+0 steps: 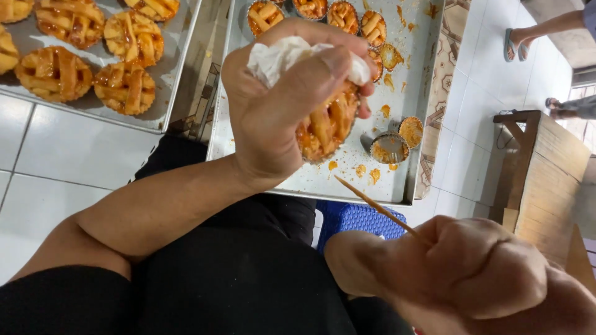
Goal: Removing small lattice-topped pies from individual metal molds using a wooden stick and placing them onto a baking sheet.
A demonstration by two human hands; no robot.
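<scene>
My left hand (279,105) is raised over the right-hand metal tray (410,155). It grips a small golden lattice tart (326,127) together with a crumpled white tissue (276,59). My right hand (472,273) is low at the right, fist closed on a thin wooden skewer (379,209). The skewer's tip points up-left toward the tart and stops a little short of it.
The right tray holds several tarts in small tins (310,9) along its far edge, an empty tin (389,149) and orange crumbs. A second tray (174,80) at left carries several unmoulded lattice tarts (53,73). A blue stool (357,218), a wooden bench (546,174) and another person's sandalled feet (515,43) are nearby.
</scene>
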